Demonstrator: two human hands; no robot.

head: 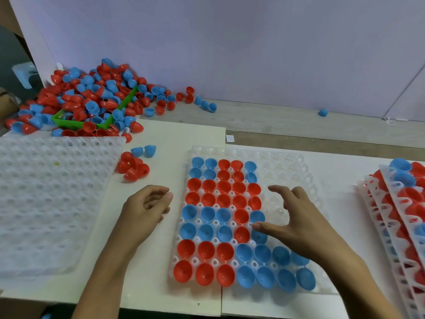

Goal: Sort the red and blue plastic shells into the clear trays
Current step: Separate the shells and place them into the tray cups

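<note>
A small assembly workshop: heaped plastic shells (92, 100), stacked clear trays (395, 226), bare white worktable (161, 139).

Bare board lies open between the empty tray stack (46, 192) on the left and the centre tray (287, 166), broken only by a red shell cluster (132, 168) and two blue shells (143, 150). The centre tray's right cells stand unfilled. Filled trays (395, 215) block the right edge; the shell heap (92, 100) crowds the far left

A pale lilac wall (253, 47) rises behind the white-boarded wooden table (299, 127).
</note>
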